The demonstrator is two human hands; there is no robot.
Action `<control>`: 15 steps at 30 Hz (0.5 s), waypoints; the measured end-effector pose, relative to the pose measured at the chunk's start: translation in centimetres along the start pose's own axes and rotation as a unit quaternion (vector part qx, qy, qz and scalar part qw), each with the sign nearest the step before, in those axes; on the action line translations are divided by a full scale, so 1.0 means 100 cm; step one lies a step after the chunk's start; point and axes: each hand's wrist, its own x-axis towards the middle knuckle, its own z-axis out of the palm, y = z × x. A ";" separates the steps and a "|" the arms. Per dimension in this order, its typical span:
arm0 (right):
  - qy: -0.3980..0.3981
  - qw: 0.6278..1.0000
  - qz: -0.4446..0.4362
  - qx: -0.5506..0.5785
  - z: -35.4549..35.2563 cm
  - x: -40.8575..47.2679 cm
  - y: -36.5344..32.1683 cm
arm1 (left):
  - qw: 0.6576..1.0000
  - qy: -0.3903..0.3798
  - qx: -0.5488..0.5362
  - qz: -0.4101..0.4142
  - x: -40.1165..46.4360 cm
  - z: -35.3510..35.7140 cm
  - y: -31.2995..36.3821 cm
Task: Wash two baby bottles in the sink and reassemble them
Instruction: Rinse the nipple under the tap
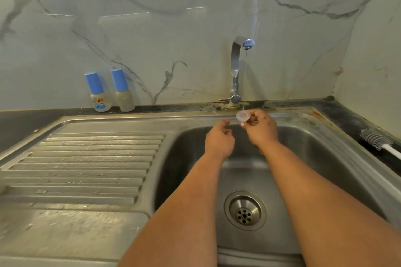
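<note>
right hand pinches clear teat under thin tap stream over sink; left hand loosely curled, holding nothing; two capped baby bottles upright on worktop at back wall

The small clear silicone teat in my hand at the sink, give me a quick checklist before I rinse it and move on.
1. Small clear silicone teat held: ok, the right hand pinches it over the steel sink basin.
2. Water running: ok, a thin stream falls from the chrome tap.
3. Teat under the stream: cannot tell, it sits close to the stream's line.
4. Left hand free: ok, fingers loosely curled, holding nothing.
5. White bottle brush within reach: ok, lying on the counter to the right.
6. Two blue-capped baby bottles washed: cannot tell, both stand capped by the wall.
</note>
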 end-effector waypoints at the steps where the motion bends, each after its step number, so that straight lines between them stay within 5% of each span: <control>1: -0.004 1.000 -0.013 -0.009 0.000 -0.003 -0.001 | 0.997 -0.017 0.075 0.029 -0.004 -0.003 -0.005; 5: 0.018 1.000 0.003 0.012 0.000 -0.010 -0.014 | 0.954 -0.087 0.281 0.060 -0.015 -0.011 -0.013; 15: 0.017 0.996 0.067 -0.050 -0.008 -0.020 -0.025 | 0.989 0.012 0.150 0.004 -0.043 -0.038 -0.015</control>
